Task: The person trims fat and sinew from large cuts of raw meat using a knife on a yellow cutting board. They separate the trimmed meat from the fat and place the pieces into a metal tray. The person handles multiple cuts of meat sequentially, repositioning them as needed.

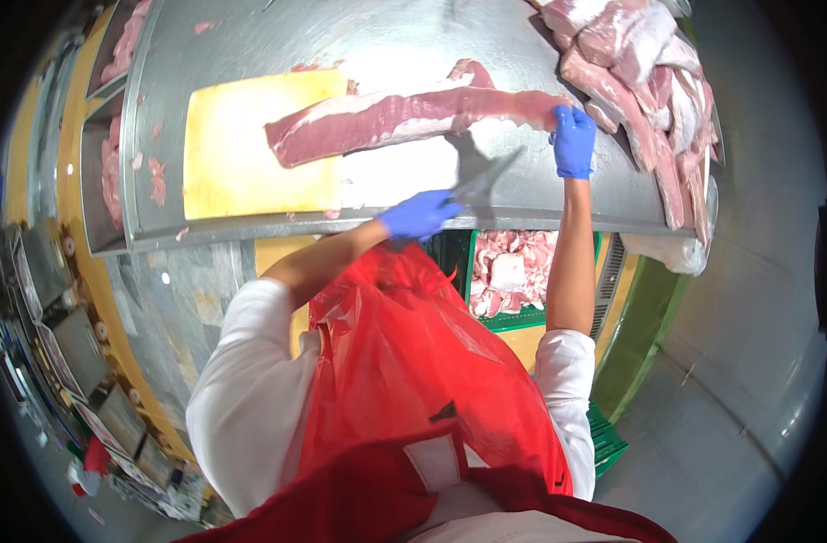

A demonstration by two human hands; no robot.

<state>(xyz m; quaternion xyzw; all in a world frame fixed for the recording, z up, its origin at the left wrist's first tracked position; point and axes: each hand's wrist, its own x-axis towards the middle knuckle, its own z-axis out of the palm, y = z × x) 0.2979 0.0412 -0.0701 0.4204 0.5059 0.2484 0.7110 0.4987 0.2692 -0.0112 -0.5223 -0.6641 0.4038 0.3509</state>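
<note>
A long strip of raw pork [386, 122] lies diagonally from the yellow cutting board [237, 181] onto the steel worktop, with another piece partly behind it. My right hand [573, 140], in a blue glove, is closed on the strip's right end. My left hand [418, 214], also gloved in blue, is closed on a knife [486, 181] near the front edge of the worktop; the blade points away to the upper right, just below the meat.
A pile of pork pieces [649, 90] fills the worktop's right end. Steel trays with meat [110, 167] line the left side. Below the front edge sits a green crate [499, 319] of meat scraps. Small scraps [157, 181] lie left of the board.
</note>
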